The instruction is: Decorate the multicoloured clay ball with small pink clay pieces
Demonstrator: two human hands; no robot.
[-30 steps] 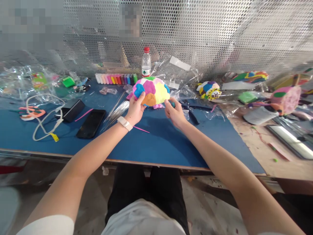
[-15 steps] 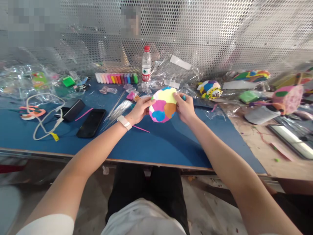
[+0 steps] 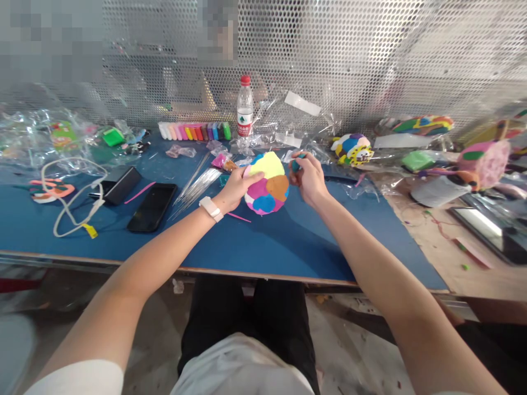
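Patchwork-coloured ball [image 3: 267, 185] sits cupped in my left hand [image 3: 237, 186] — my right hand [image 3: 307, 178], just beside its right edge, pinches a teal bit [image 3: 297, 160].

Bare blue mat [image 3: 263, 241] in front w/ free room; phone [image 3: 152, 207] left, plastic wrap [image 3: 362, 189] right.

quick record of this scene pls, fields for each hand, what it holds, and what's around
left hand: holds the patchwork clay ball above the blue mat
right hand: grip closed on a small teal clay lump, just right of the ball
left of hands: black phone, white cable
behind: water bottle, row of clay sticks
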